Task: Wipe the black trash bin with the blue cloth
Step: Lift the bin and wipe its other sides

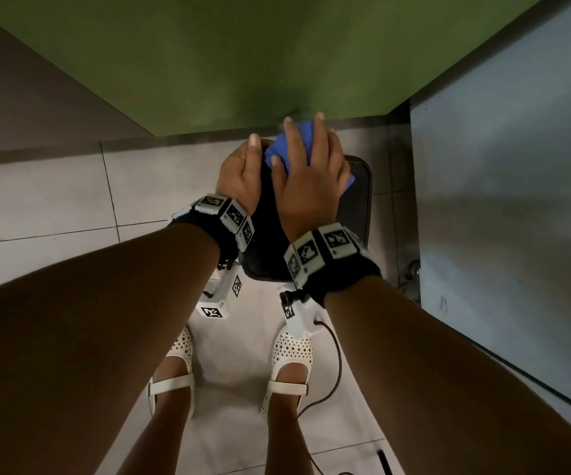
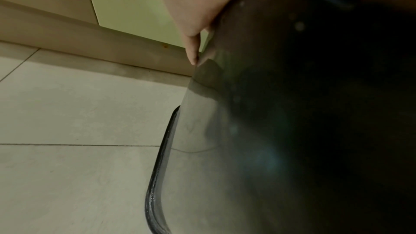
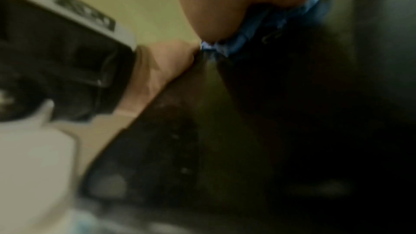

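The black trash bin [image 1: 359, 200] stands on the tiled floor in front of my feet, its wider rim [image 2: 157, 175] down at the floor. My right hand [image 1: 311, 173] lies on the bin's top and presses the blue cloth [image 1: 298, 142] against it with spread, straight fingers. Part of the cloth [image 3: 254, 29] bunches out under the palm. My left hand [image 1: 239, 173] rests on the bin's upper left side, thumb up, and one finger [image 2: 191, 51] runs straight down the bin's wall [image 2: 270, 131]. The bin's far side is hidden by my hands.
A green wall [image 1: 243, 63] rises just behind the bin, with a brown skirting strip [image 2: 90, 38] along the floor. A grey panel [image 1: 500, 166] stands close on the right. My feet in white shoes [image 1: 291, 358] are near the bin, and a black cable [image 1: 337, 365] trails on the tiles.
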### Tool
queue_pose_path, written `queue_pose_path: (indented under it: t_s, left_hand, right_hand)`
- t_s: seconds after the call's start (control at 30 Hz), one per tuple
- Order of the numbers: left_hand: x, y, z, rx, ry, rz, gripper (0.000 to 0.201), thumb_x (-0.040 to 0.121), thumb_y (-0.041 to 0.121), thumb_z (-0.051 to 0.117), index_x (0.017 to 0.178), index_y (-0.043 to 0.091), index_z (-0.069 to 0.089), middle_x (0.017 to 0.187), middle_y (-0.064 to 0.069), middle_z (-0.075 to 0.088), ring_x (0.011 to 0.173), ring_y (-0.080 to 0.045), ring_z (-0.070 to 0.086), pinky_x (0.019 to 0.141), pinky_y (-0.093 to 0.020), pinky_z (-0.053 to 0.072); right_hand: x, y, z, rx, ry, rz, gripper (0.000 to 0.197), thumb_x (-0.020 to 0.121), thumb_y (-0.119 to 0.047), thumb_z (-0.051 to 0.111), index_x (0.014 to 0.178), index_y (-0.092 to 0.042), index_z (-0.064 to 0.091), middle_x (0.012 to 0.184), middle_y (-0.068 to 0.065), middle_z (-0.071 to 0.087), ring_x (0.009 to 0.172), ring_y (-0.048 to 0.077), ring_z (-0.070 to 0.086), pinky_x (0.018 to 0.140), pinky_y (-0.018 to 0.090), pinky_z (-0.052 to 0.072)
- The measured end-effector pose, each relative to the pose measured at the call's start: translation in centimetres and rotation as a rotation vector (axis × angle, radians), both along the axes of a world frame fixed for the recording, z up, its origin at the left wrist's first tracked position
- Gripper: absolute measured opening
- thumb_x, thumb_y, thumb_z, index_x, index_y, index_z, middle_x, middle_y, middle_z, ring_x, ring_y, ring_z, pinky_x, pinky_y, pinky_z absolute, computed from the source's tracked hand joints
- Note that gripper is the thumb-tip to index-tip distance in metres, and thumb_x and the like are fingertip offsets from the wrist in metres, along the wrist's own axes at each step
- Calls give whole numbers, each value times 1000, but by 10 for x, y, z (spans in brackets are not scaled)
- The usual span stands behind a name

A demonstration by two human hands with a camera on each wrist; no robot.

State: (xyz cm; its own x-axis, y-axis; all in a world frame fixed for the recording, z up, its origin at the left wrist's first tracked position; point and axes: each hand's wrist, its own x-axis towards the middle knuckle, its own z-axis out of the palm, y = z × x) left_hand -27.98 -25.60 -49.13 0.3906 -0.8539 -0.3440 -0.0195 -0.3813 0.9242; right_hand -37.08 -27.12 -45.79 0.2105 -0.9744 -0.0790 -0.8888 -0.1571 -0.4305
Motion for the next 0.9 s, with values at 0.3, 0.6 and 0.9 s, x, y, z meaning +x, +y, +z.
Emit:
queue_pose_path:
  t_s: [0.3,0.6,0.9]
  left_hand:
    - [-1,0,0,103,-4,47,47,100,36,26,98,14,68,94,-3,68,93,-17,64,85,-23,50]
    - [1,-2,0,66,-54,3,42,99,31,27,96,13,65,92,-3,66,85,-14,62,80,-14,48]
    - [0,-1,3,142,-35,6,45,100,37,25,97,20,66,94,-1,67,92,-15,62,82,-22,49]
  right_hand:
    - [-71,-10,-3,59,102,-218,43,96,-25,43,138,-18,38,147,20,28,132,38,31,104,50,31]
    - [-17,3,-1,5,20,22,43,91,-22,49,134,-17,45,146,17,34,133,38,30,106,52,26]
    - [-50,10,-2,167,20,-650,52,92,-25,50,141,-24,32,147,14,29,128,34,34,104,49,33]
